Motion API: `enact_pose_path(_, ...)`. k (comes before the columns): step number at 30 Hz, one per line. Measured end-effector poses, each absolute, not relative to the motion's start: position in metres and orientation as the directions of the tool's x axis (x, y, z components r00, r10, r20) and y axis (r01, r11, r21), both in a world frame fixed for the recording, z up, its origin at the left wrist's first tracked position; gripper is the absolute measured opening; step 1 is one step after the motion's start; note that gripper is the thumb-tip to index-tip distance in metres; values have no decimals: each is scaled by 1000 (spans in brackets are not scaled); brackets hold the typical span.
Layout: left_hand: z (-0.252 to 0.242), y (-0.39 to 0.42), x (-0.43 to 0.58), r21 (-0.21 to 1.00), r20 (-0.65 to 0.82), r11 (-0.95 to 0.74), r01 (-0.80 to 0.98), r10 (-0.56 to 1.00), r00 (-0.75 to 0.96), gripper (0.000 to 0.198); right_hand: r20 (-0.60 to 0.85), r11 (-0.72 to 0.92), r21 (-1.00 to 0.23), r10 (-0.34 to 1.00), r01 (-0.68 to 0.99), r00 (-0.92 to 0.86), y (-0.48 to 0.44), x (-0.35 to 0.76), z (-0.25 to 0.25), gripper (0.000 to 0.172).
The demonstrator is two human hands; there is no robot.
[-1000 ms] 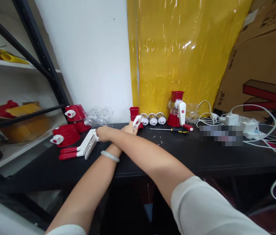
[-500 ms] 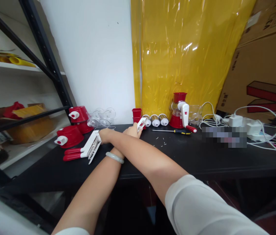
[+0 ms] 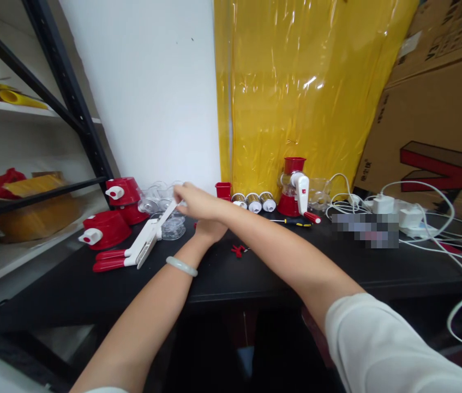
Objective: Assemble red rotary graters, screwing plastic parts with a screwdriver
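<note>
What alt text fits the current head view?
A person's bare arms cross above a black table: the right hand holds a white part beside white cranks with red handles; the left hand is lower, partly hidden. Farther right are three drums and a red hand-crank grater.

On the cardboard box (image 3: pixel 427 114), I read a large red, black-outlined mark (image 3: pixel 454 177) shaped like a V; the small dark characters (image 3: pixel 365 170) beside it are too blurred for me to make out.
</note>
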State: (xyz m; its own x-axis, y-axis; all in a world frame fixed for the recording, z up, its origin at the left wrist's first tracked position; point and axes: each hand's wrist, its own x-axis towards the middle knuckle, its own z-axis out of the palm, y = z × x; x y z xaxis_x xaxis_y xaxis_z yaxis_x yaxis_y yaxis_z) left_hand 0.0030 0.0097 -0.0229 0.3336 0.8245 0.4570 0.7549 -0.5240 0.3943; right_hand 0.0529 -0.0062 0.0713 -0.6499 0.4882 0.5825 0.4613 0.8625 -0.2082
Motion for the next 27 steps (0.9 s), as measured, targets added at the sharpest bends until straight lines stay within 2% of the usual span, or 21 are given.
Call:
enact_pose_path(3,-21,5,4,195,401,-393,899,868,292,49,730,847,-312,504,430,-462,-12,113,77,14)
enact_pose_path(5,-20,4,4,157,360,-325,933,898,253,49,744,826,-403,546,393,-385,-12,154,69,18)
enact_pose_path(9,-19,7,4,168,374,-301,939,901,222,46,588,623,-770,775,133,-231,0,223,31,32)
enact_pose_path(11,-19,8,3,161,383,-302,940,897,223,48,498,506,-862,858,35,-123,9,247,9,39)
enact_pose_path(14,-20,9,2,150,384,-299,942,896,223,50,425,428,-904,898,6,-113,21,266,-13,40)
enact_pose_path(21,-17,8,1,176,379,-321,930,895,237,50,422,422,-900,906,-112,24,27,251,-22,43)
enact_pose_path(23,-16,6,2,189,383,-328,926,892,238,47,440,447,-883,894,-141,81,27,242,-25,47)
enact_pose_path(27,-13,0,7,232,410,-330,915,886,216,41,531,544,-833,837,-98,131,25,228,-30,48)
